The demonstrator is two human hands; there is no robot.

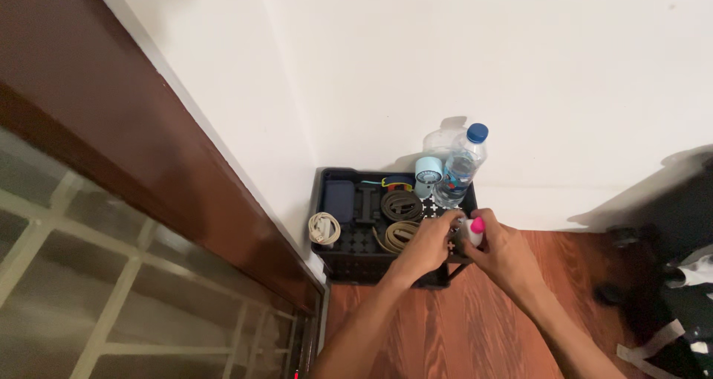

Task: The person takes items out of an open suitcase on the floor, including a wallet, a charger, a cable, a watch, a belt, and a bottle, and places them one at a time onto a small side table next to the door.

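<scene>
**2 hands meet over a small pink-capped bottle at the black crate**

Both hands come together at the 4 o'clock corner of a black plastic crate (338,264) that sits on a reddish wood floor (460,327) against a white wall (483,59). The right hand (505,256) grips a small white bottle with a bright pink cap (476,229), its fingers curled around the body. The left hand (425,247) is clenched just beside it at 9 o'clock, its fingertips up against the bottle's top; whether it pinches the cap or only touches it cannot be told.

Inside the crate, 2 rolled olive belts (401,204) lie at the centre, 1 above the other. A dark blue pouch (339,201) sits at 9 o'clock of them. A coiled cream strap (324,228) hangs on the crate's outer wall at 9 o'clock. At the crate's 1 o'clock corner stand a clear water bottle with a blue cap (460,167) and, touching it at 9 o'clock, a pale blue round tub (428,175).

A brown wooden frame (119,141) with glass panes runs along the 9 o'clock side. Dark luggage (679,223) fills the 3 o'clock edge.
</scene>
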